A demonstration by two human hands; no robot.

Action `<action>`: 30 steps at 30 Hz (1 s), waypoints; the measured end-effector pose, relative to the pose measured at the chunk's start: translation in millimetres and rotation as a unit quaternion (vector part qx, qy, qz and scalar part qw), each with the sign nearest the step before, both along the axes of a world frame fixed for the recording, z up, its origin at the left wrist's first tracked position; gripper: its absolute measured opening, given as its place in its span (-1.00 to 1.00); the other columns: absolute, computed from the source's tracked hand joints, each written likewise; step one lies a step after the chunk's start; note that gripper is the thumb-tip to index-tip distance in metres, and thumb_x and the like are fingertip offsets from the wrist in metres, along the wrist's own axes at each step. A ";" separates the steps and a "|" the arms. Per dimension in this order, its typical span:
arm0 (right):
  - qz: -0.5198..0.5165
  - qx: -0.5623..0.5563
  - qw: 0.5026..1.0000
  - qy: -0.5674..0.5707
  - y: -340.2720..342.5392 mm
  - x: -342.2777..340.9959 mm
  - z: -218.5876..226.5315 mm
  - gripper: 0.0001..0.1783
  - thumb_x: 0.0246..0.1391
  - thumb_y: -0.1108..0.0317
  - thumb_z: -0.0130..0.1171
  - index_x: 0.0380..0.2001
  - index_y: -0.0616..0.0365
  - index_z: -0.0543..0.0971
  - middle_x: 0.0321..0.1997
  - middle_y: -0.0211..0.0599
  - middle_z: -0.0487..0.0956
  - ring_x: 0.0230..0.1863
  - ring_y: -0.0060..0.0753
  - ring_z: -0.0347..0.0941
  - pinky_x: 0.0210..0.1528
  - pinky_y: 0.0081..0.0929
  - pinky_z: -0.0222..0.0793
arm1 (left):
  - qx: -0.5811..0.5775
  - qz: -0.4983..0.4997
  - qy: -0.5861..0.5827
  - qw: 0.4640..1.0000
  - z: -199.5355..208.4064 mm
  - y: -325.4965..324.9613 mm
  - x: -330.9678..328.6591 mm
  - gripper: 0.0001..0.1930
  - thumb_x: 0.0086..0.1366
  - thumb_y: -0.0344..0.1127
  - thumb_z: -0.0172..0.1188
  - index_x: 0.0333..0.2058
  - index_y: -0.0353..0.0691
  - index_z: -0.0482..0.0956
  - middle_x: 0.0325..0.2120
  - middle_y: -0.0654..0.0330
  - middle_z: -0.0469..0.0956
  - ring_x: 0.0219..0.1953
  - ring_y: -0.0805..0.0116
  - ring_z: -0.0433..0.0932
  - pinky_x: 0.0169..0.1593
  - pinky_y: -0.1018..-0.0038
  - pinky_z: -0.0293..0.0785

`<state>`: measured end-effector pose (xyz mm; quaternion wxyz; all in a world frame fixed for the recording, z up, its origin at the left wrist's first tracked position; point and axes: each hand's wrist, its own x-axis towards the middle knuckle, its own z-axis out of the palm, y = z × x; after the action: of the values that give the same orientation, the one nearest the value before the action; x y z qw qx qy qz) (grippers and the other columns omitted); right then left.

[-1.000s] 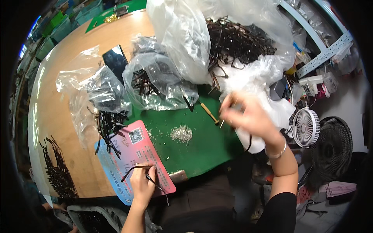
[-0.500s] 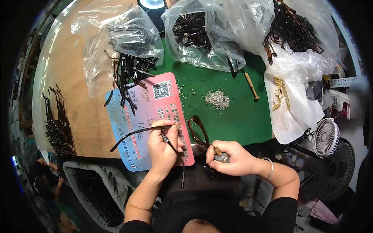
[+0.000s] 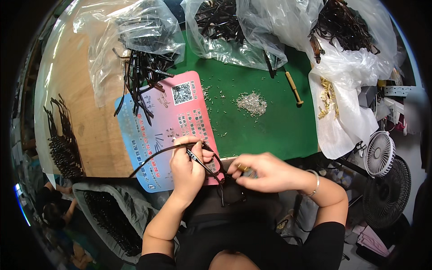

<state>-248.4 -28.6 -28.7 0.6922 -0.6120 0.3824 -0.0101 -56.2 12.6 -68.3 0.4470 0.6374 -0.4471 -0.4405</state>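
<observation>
My left hand [image 3: 188,167] is closed around the dark temples of an eyeglass frame [image 3: 220,176], one long temple reaching out to the left past the fingers. The front of the frame hangs below, over my dark lap, where its outline is hard to make out. My right hand [image 3: 270,174] grips a small screwdriver [image 3: 245,169] with a brass-coloured part and a greyish body; its tip is lost against the dark frame. Under my left hand lies a blue and pink printed card [image 3: 135,148]. A heap of tiny silver screws [image 3: 251,104] sits on the green mat [image 3: 270,139].
Loose dark temples [image 3: 145,76] spill from a clear bag [image 3: 101,58] onto the card. More bagged temples [image 3: 220,20] stand behind. A brass-handled tool [image 3: 294,89] and gold-coloured pieces [image 3: 327,101] lie right. Bundled frames [image 3: 65,153] are at left; a white fan [image 3: 379,154] stands right.
My right hand has turned and moved slightly left and up, with the screwdriver toward the frame. The frame has swung lower in my left hand, and the whole view has shifted a little.
</observation>
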 end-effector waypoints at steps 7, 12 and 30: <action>-0.033 -0.507 0.854 0.110 -26.9 12.4 -3.8 -0.60 -0.03 0.35 0.14 -0.11 0.32 0.41 0.08 -0.05 0.39 -0.49 -0.20 0.54 -0.49 -0.43 0.48 | 0.025 -0.003 -0.022 0.999 5.3 -2.2 -2.0 -0.92 0.33 -0.48 -0.07 -0.26 -0.39 0.35 -0.49 0.16 0.45 -0.52 0.47 0.56 -0.43 0.59 0.52; 0.041 -0.517 0.840 0.162 -15.2 18.4 -10.1 -0.50 -0.04 0.29 0.17 -0.02 0.31 0.39 0.19 -0.07 0.33 -0.61 -0.29 0.50 -0.55 -0.46 0.46 | -0.097 -0.082 -0.167 0.978 2.2 -1.0 4.9 -0.82 0.15 -0.71 -0.06 -0.28 -0.38 0.41 -0.52 0.17 0.42 -0.59 0.45 0.47 -0.47 0.57 0.44; -0.030 -0.507 0.844 0.173 -17.5 13.8 -8.9 -0.54 -0.07 0.40 0.14 -0.01 0.11 0.41 -0.36 -0.21 0.32 -0.55 -0.31 0.44 -0.59 -0.42 0.42 | -0.126 -0.157 -0.166 0.965 0.6 -1.8 8.8 -0.61 -0.07 -0.84 -0.09 -0.26 -0.35 0.46 -0.52 0.16 0.42 -0.55 0.42 0.46 -0.47 0.50 0.51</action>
<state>-234.6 -46.1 -37.6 0.2077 -0.8575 0.4558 -0.1173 -47.4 10.7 -67.7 0.3681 0.5620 -0.6616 -0.3330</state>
